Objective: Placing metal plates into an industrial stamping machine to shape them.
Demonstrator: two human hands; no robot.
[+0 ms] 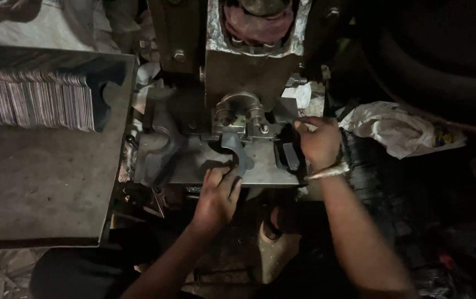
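Fingers of the left hand (217, 196) at lower centre pinch a flat grey curved metal blank (237, 150) lying on the press's steel surface (193, 166). Further up, the right hand (319, 141) curls shut around a dark block (289, 155); stacked blanks (33, 99) fill the upper left.

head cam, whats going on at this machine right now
A person sits at a press. The left hand holds a flat metal blank on the press bed, under the die. The right hand rests by a dark part at the bed's right edge. Stacked blanks stand on a table to the left.
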